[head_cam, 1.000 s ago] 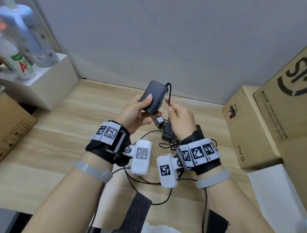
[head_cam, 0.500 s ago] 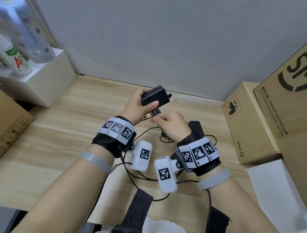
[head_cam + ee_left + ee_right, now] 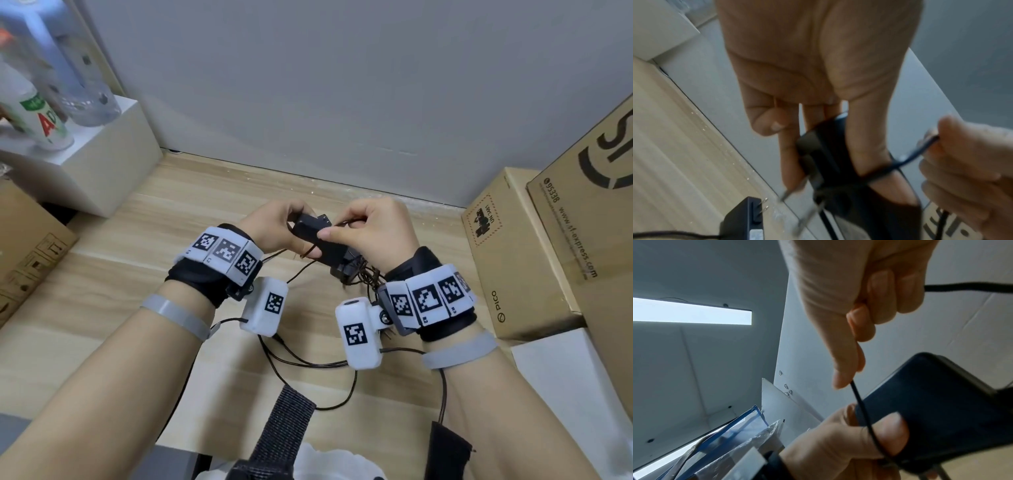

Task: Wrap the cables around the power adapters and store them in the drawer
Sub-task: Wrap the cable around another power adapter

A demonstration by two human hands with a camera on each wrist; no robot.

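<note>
In the head view, my left hand (image 3: 291,233) grips a black power adapter (image 3: 317,240) just above the wooden table (image 3: 137,274). My right hand (image 3: 337,229) pinches its thin black cable (image 3: 346,223) close over the adapter. The left wrist view shows the cable (image 3: 890,167) crossing my left thumb and the adapter (image 3: 824,154), its plug prongs pointing down. In the right wrist view the cable (image 3: 861,404) runs from my pinching right fingertips (image 3: 842,379) down across the adapter (image 3: 931,402). A second black adapter (image 3: 744,217) lies on the table below, beside a tangle of cable (image 3: 368,277).
Two cardboard boxes (image 3: 513,257) (image 3: 589,205) stand at the right. A white box (image 3: 102,164) with bottles (image 3: 37,120) sits at the back left, another cardboard box (image 3: 24,246) at the left edge. A grey wall closes the back. No drawer is in view.
The adapter has come down from an upright raised pose to lie flat and low in my left hand. My right hand has carried the cable from beneath the adapter up over it.
</note>
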